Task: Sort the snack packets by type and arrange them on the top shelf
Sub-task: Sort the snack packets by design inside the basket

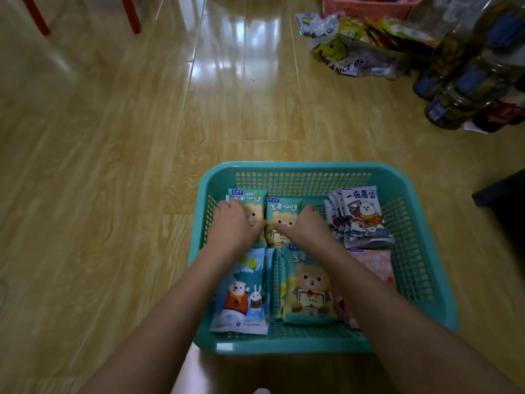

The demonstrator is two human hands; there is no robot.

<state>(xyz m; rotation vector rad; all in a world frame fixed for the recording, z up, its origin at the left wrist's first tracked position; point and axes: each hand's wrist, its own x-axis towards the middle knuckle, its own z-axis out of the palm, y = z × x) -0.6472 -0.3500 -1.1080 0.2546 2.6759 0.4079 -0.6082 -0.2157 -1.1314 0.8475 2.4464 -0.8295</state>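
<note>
Teal basket (284,166) sits on the wooden floor (113,166), directly in front of the person. No shelf in view, so sorting looks to be done in the basket first, with shelving not yet begun.

Packets in the basket lie grouped by print:
- far row, left and middle: two teal bear packets side by side, the left one (255,199) and the middle one (284,211), edges touching.
- far right: stack of white cartoon packets (363,217), fanned and leaning.
- near left: blue polar-bear packet (241,297), flat.
- near centre: a third teal bear packet (308,291), flat.
- near right: pink packets (377,265), partly under the right forearm.

Left hand (235,226) lies palm down on the left teal packet, thumb reaching towards the seam between the pair. Right hand (304,226) mirrors it on the middle teal packet. Fingers are foreshortened behind the knuckles; cannot tell whether they pinch the far edges or only press flat.

Judgement: both hands on matching packets suggests squaring up or gathering the teal type into one lot. The near teal packet belongs with them.

Off to the far right: loose snack bags (349,49), a pink basket (369,7), dark bottles (460,89). Risk: the leaning white stack may slide if the basket is jostled.
</note>
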